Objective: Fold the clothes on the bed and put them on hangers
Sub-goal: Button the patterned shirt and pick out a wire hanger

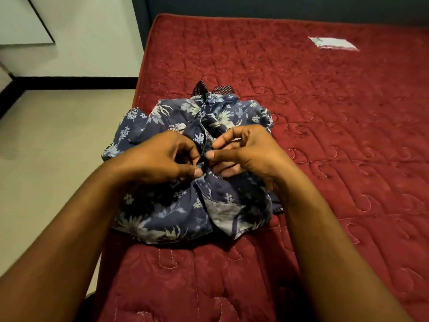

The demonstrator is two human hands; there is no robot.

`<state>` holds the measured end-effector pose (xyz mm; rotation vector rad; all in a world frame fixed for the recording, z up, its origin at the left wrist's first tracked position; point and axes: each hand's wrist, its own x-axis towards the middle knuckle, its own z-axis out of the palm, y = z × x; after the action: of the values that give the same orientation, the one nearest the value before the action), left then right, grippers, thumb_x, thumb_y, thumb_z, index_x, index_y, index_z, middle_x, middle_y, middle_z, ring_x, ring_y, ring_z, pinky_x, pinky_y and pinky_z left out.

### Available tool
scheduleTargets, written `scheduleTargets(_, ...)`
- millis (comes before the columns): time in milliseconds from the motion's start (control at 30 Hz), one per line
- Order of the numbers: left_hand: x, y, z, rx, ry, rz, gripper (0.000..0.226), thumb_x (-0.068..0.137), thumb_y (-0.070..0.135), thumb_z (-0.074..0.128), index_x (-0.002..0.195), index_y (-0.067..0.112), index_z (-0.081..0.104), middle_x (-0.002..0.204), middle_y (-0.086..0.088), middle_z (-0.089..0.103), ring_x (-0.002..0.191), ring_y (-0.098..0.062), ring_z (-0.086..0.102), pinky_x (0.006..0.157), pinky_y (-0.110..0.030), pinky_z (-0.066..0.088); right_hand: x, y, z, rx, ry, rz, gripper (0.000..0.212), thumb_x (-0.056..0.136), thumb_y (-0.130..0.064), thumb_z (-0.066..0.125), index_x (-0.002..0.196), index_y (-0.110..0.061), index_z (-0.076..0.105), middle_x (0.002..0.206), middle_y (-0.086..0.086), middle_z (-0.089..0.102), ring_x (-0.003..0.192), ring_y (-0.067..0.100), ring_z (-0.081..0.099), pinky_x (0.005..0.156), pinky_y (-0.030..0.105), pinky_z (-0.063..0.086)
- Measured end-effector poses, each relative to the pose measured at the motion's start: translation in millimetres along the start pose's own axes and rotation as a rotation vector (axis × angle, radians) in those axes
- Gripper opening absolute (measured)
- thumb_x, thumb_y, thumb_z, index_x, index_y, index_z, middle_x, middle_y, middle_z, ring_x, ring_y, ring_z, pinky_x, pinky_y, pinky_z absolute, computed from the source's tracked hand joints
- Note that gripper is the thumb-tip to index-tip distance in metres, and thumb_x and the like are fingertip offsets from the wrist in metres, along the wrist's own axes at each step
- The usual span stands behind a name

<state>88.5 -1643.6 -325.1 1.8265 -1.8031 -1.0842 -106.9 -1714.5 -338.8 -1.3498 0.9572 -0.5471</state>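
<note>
A navy shirt with a pale floral print (162, 212) lies bunched near the left edge of the red quilted mattress (325, 135). Its collar, with a dark red checked lining (210, 89), points away from me. My left hand (160, 156) pinches the left side of the shirt's front placket between thumb and fingers. My right hand (243, 149) pinches the right side of the placket, thumb tip almost meeting my left hand. The bottom hem flips open and shows the grey inside of the fabric (222, 214). No hanger is in view.
A small white packet (333, 43) lies on the far right part of the mattress. Beige floor (58, 135) runs along the bed's left side, with a black skirting and pale wall behind. A dark headboard (278, 8) bounds the far edge.
</note>
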Motion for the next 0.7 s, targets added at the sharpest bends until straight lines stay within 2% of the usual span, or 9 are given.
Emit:
scheduleTargets(100,-6.6,3.1,-7.0,-0.11,0.148,0.038,0.022,0.081,0.032,0.081,0.087,0.013,0.072,0.08,-0.007,0.075,0.071,-0.022,0.071,0.065,-0.034,0.056,6.3,4.4,-9.6,-0.195,0.217,-0.151,0.023,0.083,-0.027,0.086,0.094,-0.015,0.07,0.085,0.011,0.077,0.067,0.018,0.07,0.057,0.032,0.058)
scheduleTargets(167,1.3,-2.6,-4.4,-0.124,0.426,0.085,0.032,0.081,0.047,0.08,0.103,0.026,0.069,0.096,0.003,0.073,0.085,-0.016,0.07,0.072,-0.034,0.057,11.4,11.4,-12.4,-0.412,0.274,-0.237,0.041,0.076,-0.042,0.088,0.11,-0.03,0.068,0.097,-0.004,0.075,0.084,0.012,0.072,0.074,0.033,0.06)
scheduleTargets(233,10.9,-6.2,8.6,-0.012,0.506,0.159,0.051,0.084,0.051,0.076,0.128,0.043,0.053,0.123,0.006,0.062,0.11,-0.012,0.061,0.087,-0.036,0.051,12.6,16.1,-10.0,-0.589,0.217,-0.286,0.057,0.079,-0.043,0.085,0.13,-0.036,0.06,0.114,-0.008,0.071,0.098,0.011,0.07,0.086,0.033,0.057)
scheduleTargets(300,17.9,-13.8,26.9,0.175,0.341,0.187,0.047,0.091,0.04,0.07,0.135,0.044,0.052,0.128,0.003,0.059,0.117,-0.015,0.058,0.095,-0.04,0.051,11.7,18.7,-5.3,-0.757,0.14,-0.245,0.044,0.085,-0.034,0.079,0.126,-0.036,0.064,0.112,-0.006,0.071,0.099,0.015,0.069,0.089,0.038,0.057)
scheduleTargets(367,14.5,-15.2,43.2,0.428,0.14,0.151,0.028,0.093,0.025,0.062,0.118,0.032,0.069,0.113,0.001,0.065,0.106,-0.023,0.063,0.087,-0.039,0.053,6.8,24.7,-4.7,-0.944,0.051,-0.085,0.022,0.086,-0.022,0.074,0.105,-0.034,0.075,0.098,-0.005,0.074,0.093,0.018,0.07,0.086,0.037,0.058)
scheduleTargets(433,1.9,-7.2,49.6,0.566,-0.004,0.126,0.02,0.088,0.03,0.059,0.1,0.032,0.075,0.104,0.003,0.067,0.098,-0.023,0.063,0.082,-0.038,0.054,-6.1,31.0,-6.8,-1.037,-0.037,0.013,0.019,0.083,-0.017,0.071,0.09,-0.032,0.079,0.09,-0.005,0.075,0.087,0.018,0.069,0.082,0.032,0.057)
scheduleTargets(533,-15.3,23.7,43.4,0.609,-0.195,0.072,0.015,0.084,0.042,0.055,0.078,0.032,0.066,0.079,0.002,0.067,0.074,-0.021,0.064,0.069,-0.041,0.056,-29.0,21.6,-10.6,-1.022,-0.118,0.06,0.025,0.083,-0.011,0.065,0.074,-0.031,0.076,0.084,-0.003,0.075,0.083,0.017,0.07,0.074,0.026,0.054)
scheduleTargets(600,-21.4,45.8,40.3,0.65,-0.231,0.042,0.029,0.087,0.04,0.06,0.071,0.016,0.063,0.066,-0.004,0.062,0.063,-0.024,0.06,0.061,-0.043,0.054,-41.4,13.0,-15.6,-0.965,-0.113,0.057,0.029,0.085,-0.006,0.062,0.076,-0.027,0.079,0.077,-0.006,0.073,0.076,0.015,0.069,0.068,0.028,0.058)
scheduleTargets(700,-25.2,74.5,43.1,0.743,-0.033,0.021,0.034,0.091,0.04,0.062,0.072,0.013,0.065,0.065,-0.003,0.062,0.062,-0.024,0.061,0.055,-0.036,0.05,-52.5,9.7,-27.5,-0.928,0.017,0.002,0.022,0.085,-0.008,0.065,0.078,-0.024,0.08,0.078,-0.005,0.073,0.082,0.019,0.071,0.075,0.034,0.06)
